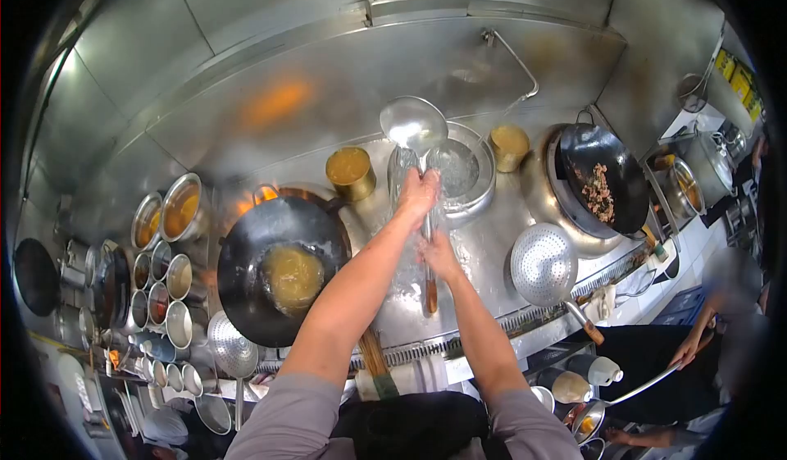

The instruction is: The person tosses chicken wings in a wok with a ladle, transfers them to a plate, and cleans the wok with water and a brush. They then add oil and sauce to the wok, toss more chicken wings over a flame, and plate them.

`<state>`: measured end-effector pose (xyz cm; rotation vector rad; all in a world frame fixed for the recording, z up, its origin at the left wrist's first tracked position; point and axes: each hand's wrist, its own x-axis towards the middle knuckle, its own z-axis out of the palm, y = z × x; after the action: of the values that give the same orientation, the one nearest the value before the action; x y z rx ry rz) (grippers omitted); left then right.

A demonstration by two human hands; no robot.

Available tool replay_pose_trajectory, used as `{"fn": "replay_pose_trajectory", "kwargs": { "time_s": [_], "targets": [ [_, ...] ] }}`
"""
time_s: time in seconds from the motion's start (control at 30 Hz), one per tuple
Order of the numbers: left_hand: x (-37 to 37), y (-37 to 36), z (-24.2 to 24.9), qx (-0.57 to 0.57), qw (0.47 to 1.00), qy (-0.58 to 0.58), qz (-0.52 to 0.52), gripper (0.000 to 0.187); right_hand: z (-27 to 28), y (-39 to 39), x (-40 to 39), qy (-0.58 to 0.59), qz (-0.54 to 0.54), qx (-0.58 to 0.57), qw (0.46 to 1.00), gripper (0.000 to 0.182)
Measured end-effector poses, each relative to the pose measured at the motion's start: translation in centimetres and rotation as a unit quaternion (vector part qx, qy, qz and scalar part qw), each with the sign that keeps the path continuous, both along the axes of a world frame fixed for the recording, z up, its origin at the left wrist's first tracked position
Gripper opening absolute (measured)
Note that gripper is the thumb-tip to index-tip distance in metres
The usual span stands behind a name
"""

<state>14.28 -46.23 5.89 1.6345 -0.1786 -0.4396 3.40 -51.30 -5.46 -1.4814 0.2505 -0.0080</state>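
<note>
My left hand [420, 193] is closed around the metal shaft of a large ladle [413, 124], just below its bowl. Lower down, my right hand [440, 255] curls at the same shaft, above the wooden handle end; its fingers are partly blurred. The ladle's bowl points away from me, over the steel cooktop [484, 251]. Water splashes around the shaft and my hands. Right behind them stands a round metal pot [484, 199] with water churning inside. To the left, a black wok [246, 271] holds bubbling yellowish liquid [293, 280] over flames.
A second wok [627, 173] with chopped browned food sits tilted at right, near a perforated strainer [543, 265]. Another strainer [231, 343] lies at left beside several seasoning containers [179, 276]. Brass-coloured pots [351, 173] stand behind. A co-worker's hand [687, 352] holds a long-handled ladle at lower right.
</note>
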Motion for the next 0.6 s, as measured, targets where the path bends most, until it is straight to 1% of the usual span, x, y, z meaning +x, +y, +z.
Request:
{"fn": "replay_pose_trajectory", "kwargs": {
  "time_s": [0.03,0.07,0.1,0.13,0.17,0.2,0.23,0.3,0.33,0.37,0.4,0.43,0.47,0.5,0.53,0.57,0.6],
  "targets": [
    [-0.1,-0.3,-1.1,-0.001,1.000,0.006,0.003,0.035,-0.8,0.6,1.8,0.006,0.003,-0.001,1.000,0.019],
    [0.3,-0.7,-2.9,0.074,0.989,-0.112,0.067,0.035,-1.9,1.4,3.6,-0.094,-0.053,-0.011,0.994,0.020],
    [0.6,-0.8,-4.1,0.150,0.954,-0.227,0.130,0.036,-2.6,2.1,4.3,-0.192,-0.108,-0.020,0.975,0.023],
    [0.5,-0.5,-2.9,0.151,0.955,-0.220,0.133,0.036,-1.3,2.9,2.9,-0.186,-0.104,-0.020,0.977,0.023],
    [0.7,-0.3,-1.6,0.152,0.959,-0.205,0.125,0.035,-0.1,3.9,0.4,-0.087,-0.096,-0.120,0.984,0.029],
    [0.6,0.2,-0.9,0.153,0.963,-0.190,0.116,0.034,0.8,4.8,-1.6,0.013,-0.086,-0.219,0.972,0.034],
    [0.5,0.9,-1.3,0.153,0.964,-0.184,0.119,0.034,-0.2,5.5,-3.0,0.018,-0.081,-0.221,0.972,0.034],
    [0.3,2.2,-1.9,0.174,0.959,-0.215,0.065,0.030,-1.7,6.0,-5.4,-0.014,-0.108,-0.241,0.964,0.043],
    [0.1,3.2,-3.6,0.198,0.930,-0.307,0.044,0.026,-1.0,5.8,-6.1,0.004,-0.116,-0.247,0.962,0.048],
    [0.0,4.7,-5.2,0.237,0.905,-0.352,-0.031,0.025,-1.1,5.1,-6.1,0.004,-0.114,-0.249,0.962,0.048],
    [-1.0,7.1,-5.5,0.274,0.872,-0.393,-0.106,0.024,-1.2,4.1,-6.1,-0.025,-0.144,-0.274,0.951,0.049],
    [-2.1,9.4,-5.7,0.264,0.867,-0.410,-0.105,0.025,-1.3,2.8,-6.0,-0.056,-0.174,-0.299,0.937,0.051],
    [-3.2,11.8,-5.8,0.254,0.861,-0.429,-0.104,0.026,-2.0,1.1,-5.6,-0.012,-0.173,-0.346,0.922,0.053],
    [-4.4,14.6,-5.8,0.263,0.868,-0.413,-0.088,0.025,-2.9,-0.6,-5.3,0.032,-0.172,-0.391,0.904,0.055],
    [-5.5,17.5,-5.8,0.273,0.874,-0.397,-0.072,0.024,-3.1,-1.9,-5.0,0.033,-0.180,-0.415,0.891,0.054],
    [-6.4,20.5,-6.0,0.271,0.871,-0.407,-0.053,0.022,-3.1,-2.8,-4.5,0.034,-0.190,-0.439,0.878,0.054],
    [-7.4,23.4,-6.3,0.269,0.868,-0.416,-0.034,0.021,-2.9,-3.5,-4.0,0.034,-0.191,-0.441,0.876,0.054]
  ]
}}
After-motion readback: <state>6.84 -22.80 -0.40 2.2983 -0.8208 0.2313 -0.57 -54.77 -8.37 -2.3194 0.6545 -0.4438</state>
